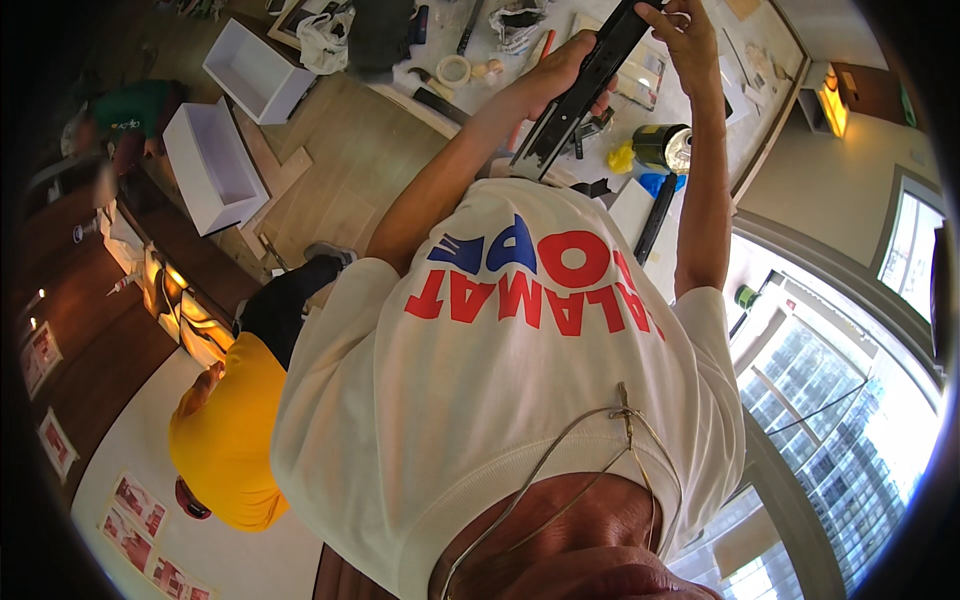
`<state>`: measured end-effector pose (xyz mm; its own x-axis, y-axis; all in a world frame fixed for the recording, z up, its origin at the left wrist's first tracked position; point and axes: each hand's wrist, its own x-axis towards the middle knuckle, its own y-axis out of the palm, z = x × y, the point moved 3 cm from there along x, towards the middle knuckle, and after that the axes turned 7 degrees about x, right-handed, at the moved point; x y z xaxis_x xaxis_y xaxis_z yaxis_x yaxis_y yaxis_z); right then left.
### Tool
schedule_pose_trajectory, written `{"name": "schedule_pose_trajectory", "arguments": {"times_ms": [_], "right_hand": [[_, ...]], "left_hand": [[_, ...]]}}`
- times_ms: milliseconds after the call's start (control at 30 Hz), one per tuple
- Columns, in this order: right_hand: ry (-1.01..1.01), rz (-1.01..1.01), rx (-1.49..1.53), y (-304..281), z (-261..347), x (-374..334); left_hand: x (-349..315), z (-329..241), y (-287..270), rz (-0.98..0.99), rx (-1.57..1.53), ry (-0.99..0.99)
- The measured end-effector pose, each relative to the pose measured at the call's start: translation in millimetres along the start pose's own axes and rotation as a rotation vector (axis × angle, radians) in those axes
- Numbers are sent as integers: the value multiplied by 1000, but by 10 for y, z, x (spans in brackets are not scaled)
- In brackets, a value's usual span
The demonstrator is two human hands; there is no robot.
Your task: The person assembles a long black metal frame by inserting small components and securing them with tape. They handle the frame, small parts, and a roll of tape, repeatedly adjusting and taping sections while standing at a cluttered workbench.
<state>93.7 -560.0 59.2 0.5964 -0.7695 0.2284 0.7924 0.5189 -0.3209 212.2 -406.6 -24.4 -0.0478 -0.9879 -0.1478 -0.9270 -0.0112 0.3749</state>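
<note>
A long black drawer slide (572,112) with small holes along it slants up and to the right over the cluttered worktable. My left hand (562,72) is closed around its middle, with fingertips showing on the far side. Close to its upper end, my right hand (688,42) is bent, thumb and finger pinched on the slide's edge. The very top of the slide is cut off by the frame. A second black rail (656,218) leans by the table's near edge, below my right forearm.
The worktable (735,140) carries a dark can (655,147), a yellow crumpled piece (621,157) and a tape roll (453,71). Left on the floor stand two white drawer boxes (192,185). A person in yellow (225,430) is behind at left; another in green (125,115) is farther off.
</note>
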Motion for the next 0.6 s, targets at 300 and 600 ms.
{"name": "schedule_pose_trajectory", "arguments": {"times_ms": [300, 600], "right_hand": [[22, -59, 80, 32, 62, -17], [38, -86, 234, -247, 175, 75]], "left_hand": [[-66, -163, 84, -41, 46, 29], [-54, -149, 91, 22, 27, 18]]}}
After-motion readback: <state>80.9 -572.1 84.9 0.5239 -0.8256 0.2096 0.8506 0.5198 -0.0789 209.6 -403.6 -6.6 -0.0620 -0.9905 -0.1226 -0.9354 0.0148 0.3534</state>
